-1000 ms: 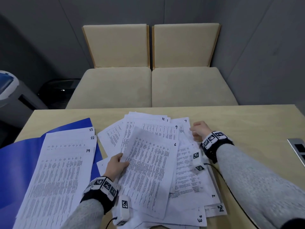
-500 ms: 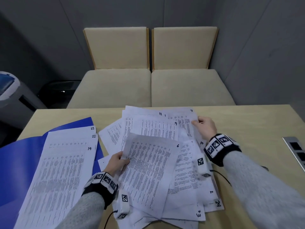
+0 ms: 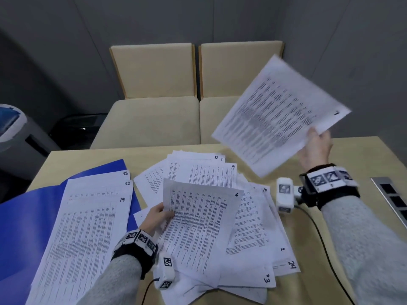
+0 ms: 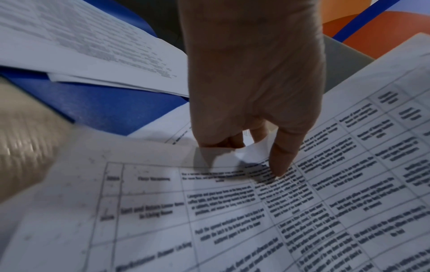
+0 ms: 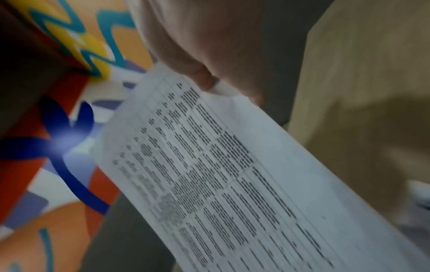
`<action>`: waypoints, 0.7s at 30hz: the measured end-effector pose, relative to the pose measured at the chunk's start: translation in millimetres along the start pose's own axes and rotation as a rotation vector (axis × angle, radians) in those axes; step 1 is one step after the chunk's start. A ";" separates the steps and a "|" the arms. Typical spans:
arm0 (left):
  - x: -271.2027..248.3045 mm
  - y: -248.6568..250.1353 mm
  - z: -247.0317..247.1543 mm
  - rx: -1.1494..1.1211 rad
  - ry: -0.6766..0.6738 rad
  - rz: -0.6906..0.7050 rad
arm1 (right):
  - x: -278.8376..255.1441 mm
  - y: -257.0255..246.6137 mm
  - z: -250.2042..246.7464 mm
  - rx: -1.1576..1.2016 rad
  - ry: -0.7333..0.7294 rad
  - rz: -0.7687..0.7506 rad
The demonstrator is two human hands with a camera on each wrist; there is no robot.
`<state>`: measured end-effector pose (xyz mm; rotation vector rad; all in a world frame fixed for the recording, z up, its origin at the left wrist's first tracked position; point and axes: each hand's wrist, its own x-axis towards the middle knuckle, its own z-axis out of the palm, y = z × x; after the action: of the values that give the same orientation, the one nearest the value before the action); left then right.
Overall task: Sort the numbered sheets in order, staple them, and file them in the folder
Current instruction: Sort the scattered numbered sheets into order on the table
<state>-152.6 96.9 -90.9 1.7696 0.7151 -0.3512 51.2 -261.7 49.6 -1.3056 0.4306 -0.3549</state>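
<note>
My right hand (image 3: 313, 138) holds one printed sheet (image 3: 279, 115) up in the air over the table's far right side, pinched at its lower right edge; its corner number is blurred and looks like 7. The right wrist view has the same sheet (image 5: 232, 184) under my thumb and fingers (image 5: 204, 77). My left hand (image 3: 163, 213) pinches the left edge of sheet 6 (image 3: 198, 230), which lies on top of the loose pile (image 3: 253, 219). In the left wrist view my thumb (image 4: 281, 158) presses on that sheet (image 4: 232, 220). Sheets 23, 22 and 19 (image 3: 88, 227) are stacked on the open blue folder (image 3: 26, 227).
Two beige chairs (image 3: 154, 119) stand behind the wooden table (image 3: 352, 155). A grey bin (image 3: 13, 137) is at the far left. A metal socket panel (image 3: 394, 199) sits in the table at the right edge. A black cable (image 3: 323, 245) trails from my right wrist.
My right hand took hold of the sheet at the pile's far right corner and lifted it up and to the right, off the pile. My left hand has stayed on sheet 6.
</note>
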 end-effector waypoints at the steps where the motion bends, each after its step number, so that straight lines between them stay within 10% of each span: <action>1: -1.1 0.5 -0.5 -0.007 -0.005 -0.001 | -7.6 16.5 -0.2 -0.088 -0.048 0.071; 11: -3.8 4.2 -0.2 -0.088 -0.041 -0.037 | -99.1 145.3 2.2 -0.405 -0.321 0.727; 16: -6.5 4.6 -4.3 -0.185 -0.060 -0.075 | -105.8 134.9 6.0 -0.650 -0.058 0.381; 21: -5.1 5.3 -8.0 -0.266 -0.069 -0.110 | -96.8 156.9 6.0 -0.558 -0.315 0.562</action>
<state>-154.1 102.0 -81.5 1.4646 0.7745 -0.3709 -28.4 -173.9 -91.8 -1.6718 0.6288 0.4715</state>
